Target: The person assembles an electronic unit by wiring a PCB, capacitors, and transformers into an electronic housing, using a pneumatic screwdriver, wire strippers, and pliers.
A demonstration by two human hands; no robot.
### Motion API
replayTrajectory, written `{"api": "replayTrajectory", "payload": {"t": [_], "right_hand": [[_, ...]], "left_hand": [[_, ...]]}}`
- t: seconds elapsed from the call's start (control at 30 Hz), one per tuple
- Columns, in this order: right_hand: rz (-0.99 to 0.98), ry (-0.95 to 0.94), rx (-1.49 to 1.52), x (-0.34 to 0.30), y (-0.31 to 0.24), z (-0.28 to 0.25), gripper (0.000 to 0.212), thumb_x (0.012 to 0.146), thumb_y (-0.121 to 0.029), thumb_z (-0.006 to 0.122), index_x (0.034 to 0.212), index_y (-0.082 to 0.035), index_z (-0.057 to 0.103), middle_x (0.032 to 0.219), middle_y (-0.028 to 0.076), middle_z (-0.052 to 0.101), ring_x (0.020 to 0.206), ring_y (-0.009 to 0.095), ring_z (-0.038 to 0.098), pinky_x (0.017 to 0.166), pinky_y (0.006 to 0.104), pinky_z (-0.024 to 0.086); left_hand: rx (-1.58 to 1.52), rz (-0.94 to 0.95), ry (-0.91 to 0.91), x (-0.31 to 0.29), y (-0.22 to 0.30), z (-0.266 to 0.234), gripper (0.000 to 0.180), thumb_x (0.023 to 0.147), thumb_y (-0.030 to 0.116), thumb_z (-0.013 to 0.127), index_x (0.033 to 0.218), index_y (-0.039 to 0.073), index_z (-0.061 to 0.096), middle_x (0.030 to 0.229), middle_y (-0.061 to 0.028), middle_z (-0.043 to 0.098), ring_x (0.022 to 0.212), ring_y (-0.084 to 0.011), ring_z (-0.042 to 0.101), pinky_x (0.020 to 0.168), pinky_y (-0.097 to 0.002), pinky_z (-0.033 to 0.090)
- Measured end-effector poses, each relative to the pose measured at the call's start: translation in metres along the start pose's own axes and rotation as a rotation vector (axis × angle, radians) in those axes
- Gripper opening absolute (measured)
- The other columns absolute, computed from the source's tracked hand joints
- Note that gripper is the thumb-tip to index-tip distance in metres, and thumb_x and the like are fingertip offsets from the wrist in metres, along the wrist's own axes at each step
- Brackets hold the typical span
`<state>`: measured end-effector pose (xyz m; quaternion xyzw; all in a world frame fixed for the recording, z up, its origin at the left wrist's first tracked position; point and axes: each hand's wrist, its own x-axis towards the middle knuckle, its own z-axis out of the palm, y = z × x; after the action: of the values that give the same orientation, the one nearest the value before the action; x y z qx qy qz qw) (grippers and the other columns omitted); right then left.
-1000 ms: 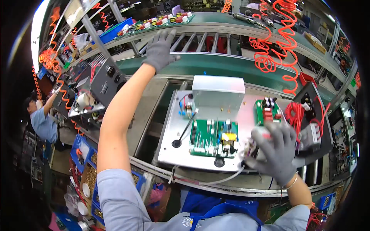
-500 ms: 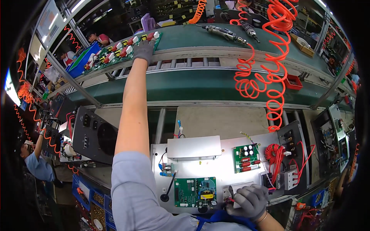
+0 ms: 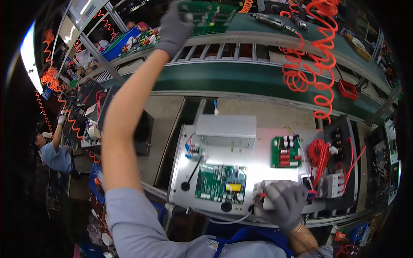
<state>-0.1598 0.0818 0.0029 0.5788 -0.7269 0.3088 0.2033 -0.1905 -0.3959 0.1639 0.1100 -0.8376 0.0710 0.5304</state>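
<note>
My left hand, in a grey glove, reaches to the far shelf and grips a green circuit board by its near left edge. The board is raised and smeared by motion. My right hand, also gloved, is closed above the near edge of a silver metal panel, beside a small silver block. What its fingers hold is mostly hidden; red bits show around them. On the panel are a green board with a yellow transformer, a smaller green board with red parts and a silver box-shaped cover.
Coiled orange air hoses hang at the right. Power screwdrivers lie on the far shelf. A blue bin stands left of more boards. Red wire coils sit at the panel's right. A co-worker is at the left.
My left hand has closed on a circuit board and lifted it from the group on the shelf. My right hand stays near the panel's edge. The whole view has shifted.
</note>
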Motion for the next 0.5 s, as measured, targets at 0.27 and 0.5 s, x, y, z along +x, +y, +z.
{"api": "replayTrajectory", "payload": {"t": [0.27, 0.5], "right_hand": [[0.084, 0.207, 0.525, -0.029, -0.004, -0.007, 0.094, 0.063, -0.051, 0.078, 0.136, -0.004, 0.043, 0.126, 0.014, 0.054, 0.118, 0.031, 0.048, 0.102, 0.0439, 0.036], [0.626, 0.016, 1.283, -0.146, -0.064, -0.046, 0.05, 0.081, -0.012, 0.069, 0.127, 0.002, 0.054, 0.116, 0.011, 0.062, 0.102, 0.018, 0.059, 0.089, 0.0314, 0.047]], "left_hand": [[-1.165, -0.578, -0.248, -0.138, 0.102, -0.274, 0.035, 0.101, 0.019, 0.042, 0.125, -0.004, 0.053, 0.122, -0.0137, 0.061, 0.109, -0.0228, 0.062, 0.094, -0.0392, 0.054], [-0.87, -0.442, -0.329, -0.311, 0.285, -0.326, 0.055, 0.082, 0.012, 0.071, 0.13, 0.003, 0.046, 0.106, -0.0053, 0.054, 0.102, -0.0144, 0.055, 0.086, -0.0289, 0.048]]}}
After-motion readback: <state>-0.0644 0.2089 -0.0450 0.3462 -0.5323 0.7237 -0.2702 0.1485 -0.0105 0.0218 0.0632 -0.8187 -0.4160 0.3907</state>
